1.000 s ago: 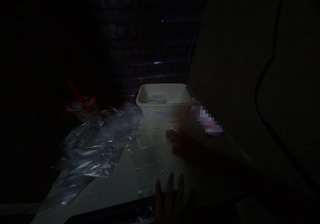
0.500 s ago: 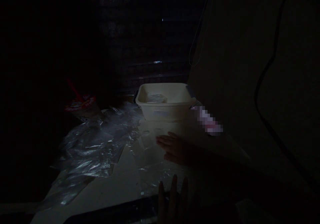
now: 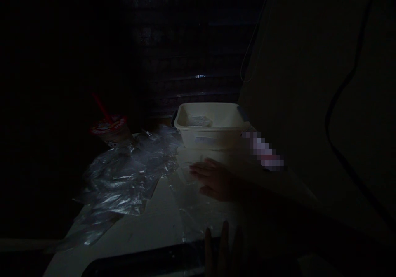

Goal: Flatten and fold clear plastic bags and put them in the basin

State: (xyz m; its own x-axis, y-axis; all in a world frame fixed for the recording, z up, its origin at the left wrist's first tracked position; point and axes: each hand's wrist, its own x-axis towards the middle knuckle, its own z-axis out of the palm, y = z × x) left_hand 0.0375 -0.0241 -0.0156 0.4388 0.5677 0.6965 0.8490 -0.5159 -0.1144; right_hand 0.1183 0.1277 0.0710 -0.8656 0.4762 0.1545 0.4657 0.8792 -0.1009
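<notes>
The scene is very dark. A clear plastic bag or sheet (image 3: 193,205) lies flat on the white table (image 3: 133,235), in front of a cream tub. My right hand (image 3: 216,180) reaches in from the right, palm down on the sheet, fingers stretched out to the left. At the bottom my left hand (image 3: 221,248) has its fingers spread and pointing away, over the near end of the sheet and a long black bar-like object (image 3: 148,260). Neither hand grips anything visible. The left palm is lost in shadow.
The cream tub (image 3: 210,139) has some clear plastic inside. Crumpled clear plastic bags (image 3: 123,182) lie on the left, beside a drink cup (image 3: 114,134) with a red straw. A blurred-out item (image 3: 266,151) lies right of the tub. A dark cable (image 3: 335,145) hangs on the right.
The view has turned slightly left, so the scene sits further right. My right hand has slid a little left across the sheet. My left hand stays near the black object.
</notes>
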